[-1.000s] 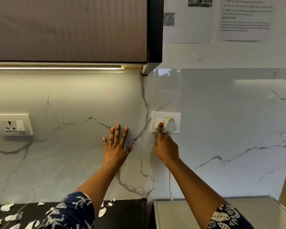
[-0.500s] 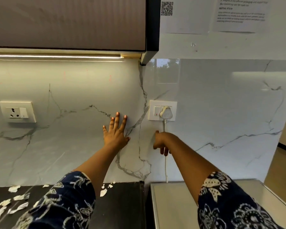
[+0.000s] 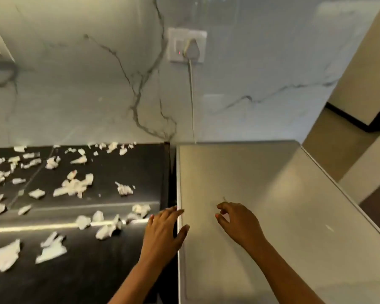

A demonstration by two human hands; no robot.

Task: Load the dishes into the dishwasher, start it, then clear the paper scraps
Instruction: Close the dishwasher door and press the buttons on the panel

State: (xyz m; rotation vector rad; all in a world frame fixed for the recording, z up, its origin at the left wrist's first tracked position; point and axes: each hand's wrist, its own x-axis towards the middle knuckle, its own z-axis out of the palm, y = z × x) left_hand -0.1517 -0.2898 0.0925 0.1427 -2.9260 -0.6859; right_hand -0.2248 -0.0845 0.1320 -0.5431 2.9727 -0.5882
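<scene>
Paper scraps (image 3: 75,187) strewn over the black counter (image 3: 140,172), nearest just at ten o'clock of the left hand (image 3: 162,233), fingers straight and empty at the counter's edge. Right hand (image 3: 237,224) at three o'clock over the steel top (image 3: 272,194), loosely curled, empty, farther off. Likely work for the left.

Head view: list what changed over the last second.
The right hand left the switch by the plug and dropped over the grey top. The left hand came off the marble wall down to the black counter. Neither holds anything. The plug stays plugged in; paper scraps still litter the counter.
</scene>
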